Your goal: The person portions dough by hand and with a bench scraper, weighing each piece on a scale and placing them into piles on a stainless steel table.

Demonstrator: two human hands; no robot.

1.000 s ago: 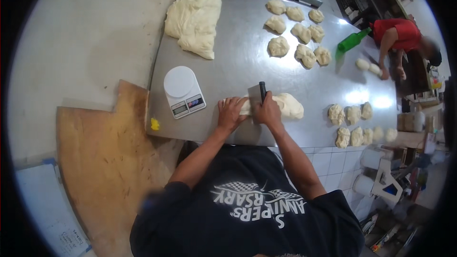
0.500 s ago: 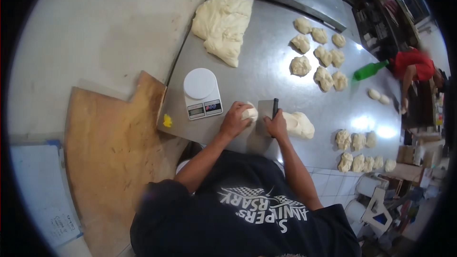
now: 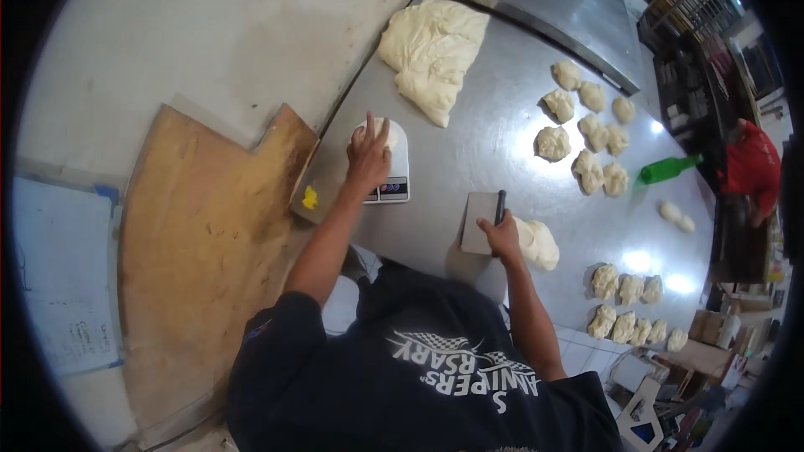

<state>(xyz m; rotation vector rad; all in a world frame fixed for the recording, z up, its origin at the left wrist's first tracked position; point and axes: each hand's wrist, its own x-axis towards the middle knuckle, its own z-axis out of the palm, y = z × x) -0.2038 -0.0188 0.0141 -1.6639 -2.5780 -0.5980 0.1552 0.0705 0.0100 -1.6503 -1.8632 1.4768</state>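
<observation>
My left hand (image 3: 368, 156) reaches over the round pan of a white kitchen scale (image 3: 400, 163), palm down with its fingers spread. Pale material shows beside the fingers; whether it is dough or the pan, I cannot tell. In my right hand (image 3: 502, 236) is a dough scraper (image 3: 480, 222) with a broad metal blade and a black handle, held near the tabletop. Just right of that hand lies a thick dough log (image 3: 536, 244), partly behind the fingers. A large slab of dough (image 3: 431, 54) rests at the far left of the steel table (image 3: 494, 146).
Several dough lumps (image 3: 589, 173) sit at the far right, and more dough pieces (image 3: 624, 328) at the near right. A green bottle (image 3: 670, 169) lies between them. Something small and yellow (image 3: 310, 197) is by the left edge. A person in red (image 3: 751, 167) stands beyond the right end.
My left hand has moved left from beside the scraper, where it held a dough piece, onto the scale. The scraper has tilted, its blade face now showing more. The view has shifted.
</observation>
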